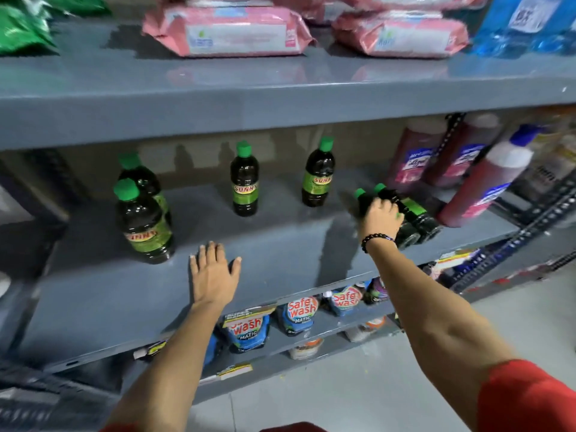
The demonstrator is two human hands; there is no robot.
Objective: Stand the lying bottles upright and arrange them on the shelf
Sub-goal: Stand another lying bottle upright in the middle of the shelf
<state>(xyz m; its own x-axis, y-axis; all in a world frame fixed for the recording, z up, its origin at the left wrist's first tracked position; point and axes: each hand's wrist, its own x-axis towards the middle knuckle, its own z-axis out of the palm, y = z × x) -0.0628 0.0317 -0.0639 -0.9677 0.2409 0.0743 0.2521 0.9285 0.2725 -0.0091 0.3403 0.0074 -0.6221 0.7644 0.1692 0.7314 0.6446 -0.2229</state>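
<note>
Dark bottles with green caps and green labels stand on the grey middle shelf (280, 244): two at the left (143, 222), one in the middle (244, 182), one further right (318, 174). Two more of these bottles lie side by side at the right (417, 213), caps pointing to the back left. My right hand (381, 213) is wrapped over the nearer lying bottle. My left hand (213, 271) rests flat on the bare shelf near its front edge, fingers spread, holding nothing.
Pink-red bottles (417, 154) stand at the shelf's right end and one leans (486, 179) beside the lying bottles. Pink packs (230, 29) lie on the shelf above. Blue detergent pouches (296, 313) fill the shelf below. A dark rack (530, 213) stands at the right.
</note>
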